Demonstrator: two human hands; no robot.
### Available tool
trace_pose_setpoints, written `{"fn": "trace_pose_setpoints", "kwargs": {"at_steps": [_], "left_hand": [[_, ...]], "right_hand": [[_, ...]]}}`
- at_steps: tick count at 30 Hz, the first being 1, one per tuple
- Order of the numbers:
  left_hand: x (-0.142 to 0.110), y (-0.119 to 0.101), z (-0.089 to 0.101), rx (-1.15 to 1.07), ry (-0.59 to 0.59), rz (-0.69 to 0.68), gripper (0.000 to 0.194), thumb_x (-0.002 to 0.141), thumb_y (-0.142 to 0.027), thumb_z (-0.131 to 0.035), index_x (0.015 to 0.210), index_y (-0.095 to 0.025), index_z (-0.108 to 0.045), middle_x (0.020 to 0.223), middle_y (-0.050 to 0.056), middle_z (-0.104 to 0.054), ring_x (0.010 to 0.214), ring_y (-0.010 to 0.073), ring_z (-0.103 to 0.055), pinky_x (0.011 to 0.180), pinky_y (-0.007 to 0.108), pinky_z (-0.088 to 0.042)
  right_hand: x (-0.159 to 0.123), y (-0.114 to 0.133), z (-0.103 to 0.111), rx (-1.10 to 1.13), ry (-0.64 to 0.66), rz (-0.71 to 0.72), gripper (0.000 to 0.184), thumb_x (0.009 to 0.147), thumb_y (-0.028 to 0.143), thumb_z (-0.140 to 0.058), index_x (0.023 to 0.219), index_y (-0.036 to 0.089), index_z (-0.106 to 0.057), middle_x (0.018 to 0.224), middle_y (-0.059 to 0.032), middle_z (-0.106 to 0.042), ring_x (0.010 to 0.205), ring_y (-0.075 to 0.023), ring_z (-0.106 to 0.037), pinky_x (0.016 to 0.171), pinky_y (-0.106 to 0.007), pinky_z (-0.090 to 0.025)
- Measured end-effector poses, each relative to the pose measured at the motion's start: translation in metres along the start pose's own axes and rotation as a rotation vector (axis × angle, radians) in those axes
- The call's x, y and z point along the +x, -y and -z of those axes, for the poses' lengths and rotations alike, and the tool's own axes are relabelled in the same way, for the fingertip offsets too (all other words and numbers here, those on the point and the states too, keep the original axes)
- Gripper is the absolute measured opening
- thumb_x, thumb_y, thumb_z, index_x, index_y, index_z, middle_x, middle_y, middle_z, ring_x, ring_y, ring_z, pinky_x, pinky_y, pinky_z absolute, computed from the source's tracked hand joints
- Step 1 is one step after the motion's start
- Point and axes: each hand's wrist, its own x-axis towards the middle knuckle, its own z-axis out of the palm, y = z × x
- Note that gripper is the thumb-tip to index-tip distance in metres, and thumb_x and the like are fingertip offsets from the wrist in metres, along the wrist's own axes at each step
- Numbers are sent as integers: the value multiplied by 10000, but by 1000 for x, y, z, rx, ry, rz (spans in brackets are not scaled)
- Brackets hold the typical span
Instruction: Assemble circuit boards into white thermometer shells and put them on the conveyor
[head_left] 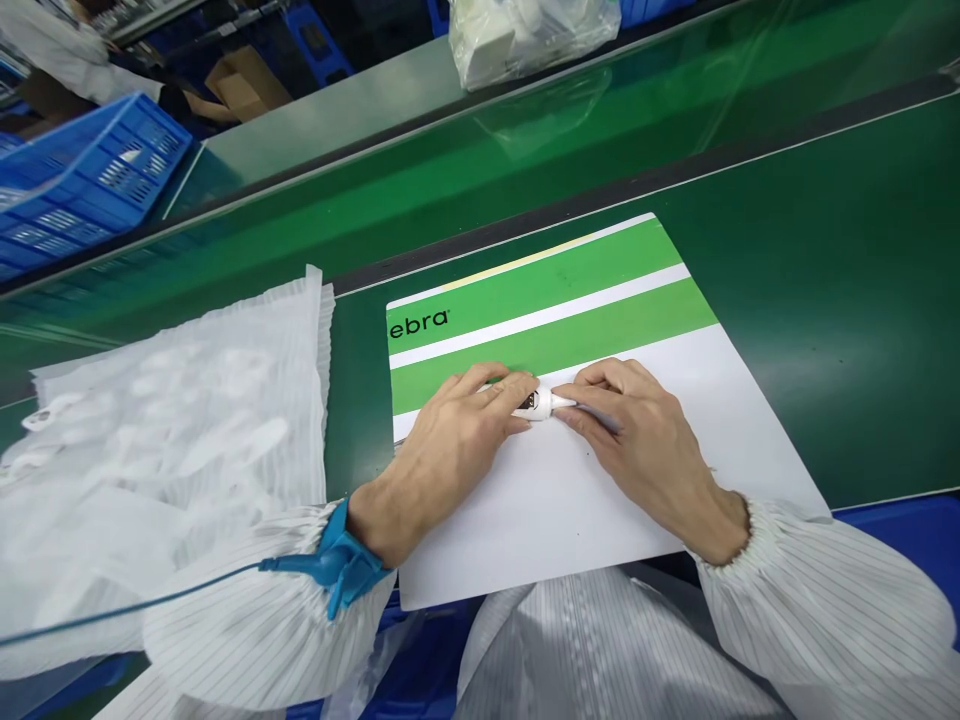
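My left hand [469,425] is closed round a small white device with a dark window [532,402], gripping it by its body. The device has a narrow tapered tip [562,402] that points to the right. At that tip the thumb and fingers of my right hand [645,430] are pinched together. A thin greyish strip shows beneath the right fingers; whether it is a thing or a shadow I cannot tell. Both hands rest over a white and green printed board [525,520], just below its green stripes. Most of the device's body is hidden by the left fingers.
White foam sheeting [300,400] with several white parts lies to the left. A blue cord [150,608] runs from the left wrist strap [341,562]. Beyond the green bench stand a blue crate [90,190] and a clear bag [525,40]. Another person's sleeve shows at upper left.
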Motion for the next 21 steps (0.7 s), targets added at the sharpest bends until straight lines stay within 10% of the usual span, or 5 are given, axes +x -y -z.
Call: {"fn": "trace_pose_setpoints", "kwargs": {"at_steps": [8,21], "left_hand": [[4,-5,-2,-77,-14,114,272,926,-191,-579,1188,-223,-645,1181,24,-699,962,213,-550,844,384,-494],[15,-11,7,-343,0,231,417,874,-389,-658,1260,-241,-609,1139,36,-665,1071,202,-592,913,328,-501]], "right_hand": [[3,6,10,11,65,-31,188,955,244,-562,1062,224,-715,956,-44,-620,907,-187,-535,772,-322,-470],[10,9,-15,-117,-48,177,268,905,195,-616,1140,83,-682,900,-80,-600,832,-210,-486,743,-351,-466]]}}
